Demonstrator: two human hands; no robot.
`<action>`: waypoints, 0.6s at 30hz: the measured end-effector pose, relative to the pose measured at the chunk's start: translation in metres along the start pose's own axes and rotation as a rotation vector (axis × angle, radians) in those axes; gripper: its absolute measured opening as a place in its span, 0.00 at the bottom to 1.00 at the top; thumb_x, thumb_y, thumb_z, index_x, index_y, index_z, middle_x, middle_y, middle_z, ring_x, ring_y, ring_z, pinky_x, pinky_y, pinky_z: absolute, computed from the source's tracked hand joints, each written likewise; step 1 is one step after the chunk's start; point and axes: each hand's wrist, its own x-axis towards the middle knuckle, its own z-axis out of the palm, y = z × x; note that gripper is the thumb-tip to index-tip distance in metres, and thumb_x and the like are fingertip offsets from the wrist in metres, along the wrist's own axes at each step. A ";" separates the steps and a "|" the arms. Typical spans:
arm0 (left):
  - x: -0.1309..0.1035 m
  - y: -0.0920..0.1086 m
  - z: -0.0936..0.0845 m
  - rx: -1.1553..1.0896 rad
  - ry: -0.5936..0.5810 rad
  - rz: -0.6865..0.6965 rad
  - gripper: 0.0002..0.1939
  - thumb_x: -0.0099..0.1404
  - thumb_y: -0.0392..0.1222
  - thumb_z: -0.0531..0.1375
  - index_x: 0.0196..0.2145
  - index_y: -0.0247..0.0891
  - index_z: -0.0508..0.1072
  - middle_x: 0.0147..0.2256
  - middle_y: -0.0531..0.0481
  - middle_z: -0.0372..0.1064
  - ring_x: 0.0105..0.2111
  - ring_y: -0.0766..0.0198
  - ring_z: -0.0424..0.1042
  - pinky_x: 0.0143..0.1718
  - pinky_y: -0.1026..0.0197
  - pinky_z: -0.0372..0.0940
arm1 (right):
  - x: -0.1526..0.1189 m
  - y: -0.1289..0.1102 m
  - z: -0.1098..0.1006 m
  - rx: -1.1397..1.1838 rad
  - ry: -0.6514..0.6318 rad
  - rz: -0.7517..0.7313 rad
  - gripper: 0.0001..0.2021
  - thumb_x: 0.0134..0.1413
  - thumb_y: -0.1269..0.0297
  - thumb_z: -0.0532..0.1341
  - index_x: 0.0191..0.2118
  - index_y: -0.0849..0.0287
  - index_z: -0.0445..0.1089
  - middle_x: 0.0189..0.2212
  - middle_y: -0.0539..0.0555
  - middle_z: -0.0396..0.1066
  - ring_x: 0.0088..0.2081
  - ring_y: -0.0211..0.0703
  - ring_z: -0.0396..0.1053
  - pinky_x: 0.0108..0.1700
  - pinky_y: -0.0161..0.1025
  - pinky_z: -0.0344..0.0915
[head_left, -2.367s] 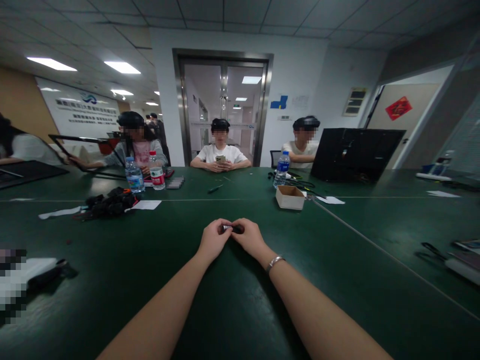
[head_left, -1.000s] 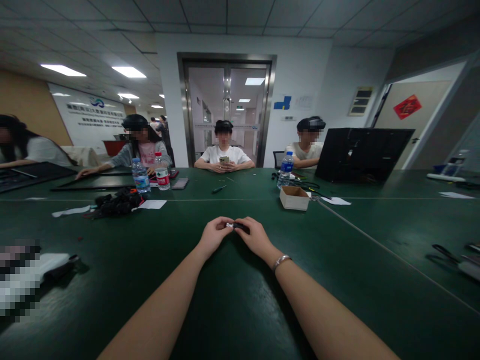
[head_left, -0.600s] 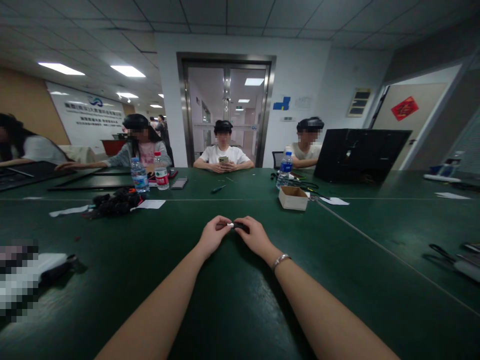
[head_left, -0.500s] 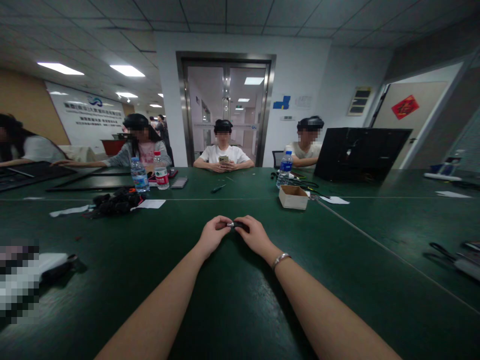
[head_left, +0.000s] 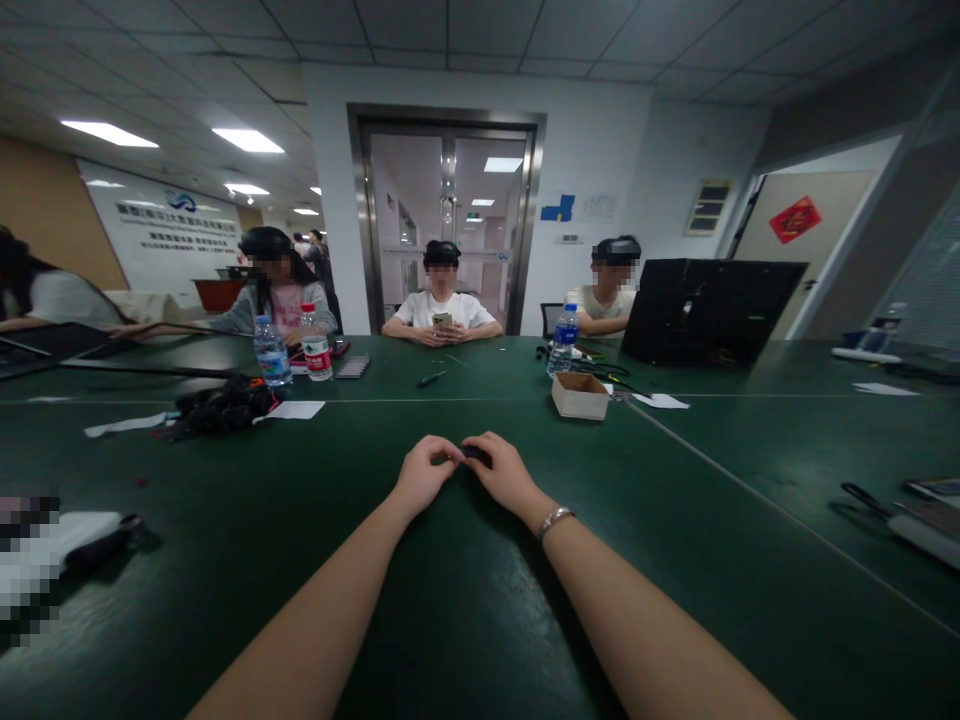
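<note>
Over the green table (head_left: 450, 580), my two hands meet in front of me at the centre. My right hand (head_left: 504, 470) is closed around a small black object (head_left: 472, 453), of which only a short dark stretch shows between the fingers. My left hand (head_left: 426, 473) pinches at the object's left end, thumb and forefinger together, and hides the tip. What kind of object it is cannot be made out. A silver band circles my right wrist.
Ahead stand an open cardboard box (head_left: 580, 397), a water bottle (head_left: 562, 340) and a small dark pointed tool (head_left: 431, 379). A black tangled bundle (head_left: 221, 408) lies left, near two bottles. A monitor (head_left: 709, 310) stands at the right. Several people sit across the table.
My left fingers have closed over the silver end of the small black object, which showed between my hands before. The view has shifted slightly to the right.
</note>
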 end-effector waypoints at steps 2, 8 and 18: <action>-0.001 0.003 0.000 -0.007 0.018 0.011 0.12 0.51 0.37 0.62 0.37 0.39 0.72 0.42 0.47 0.67 0.39 0.63 0.70 0.40 0.59 0.67 | 0.000 -0.001 -0.001 0.005 0.008 0.005 0.11 0.51 0.72 0.59 0.42 0.58 0.71 0.36 0.54 0.68 0.38 0.40 0.66 0.43 0.39 0.63; 0.002 0.002 0.004 0.040 0.047 -0.236 0.15 0.60 0.52 0.54 0.34 0.36 0.68 0.29 0.48 0.69 0.25 0.66 0.68 0.22 0.66 0.62 | -0.001 0.000 0.002 -0.013 0.003 -0.039 0.11 0.51 0.73 0.59 0.41 0.57 0.71 0.36 0.53 0.68 0.38 0.39 0.65 0.43 0.38 0.62; -0.003 0.009 0.004 -0.095 -0.003 -0.061 0.12 0.53 0.37 0.60 0.38 0.39 0.67 0.34 0.50 0.65 0.34 0.66 0.69 0.28 0.67 0.67 | 0.000 0.004 0.003 -0.003 0.002 -0.039 0.11 0.51 0.72 0.60 0.41 0.57 0.71 0.36 0.53 0.67 0.37 0.39 0.65 0.41 0.38 0.63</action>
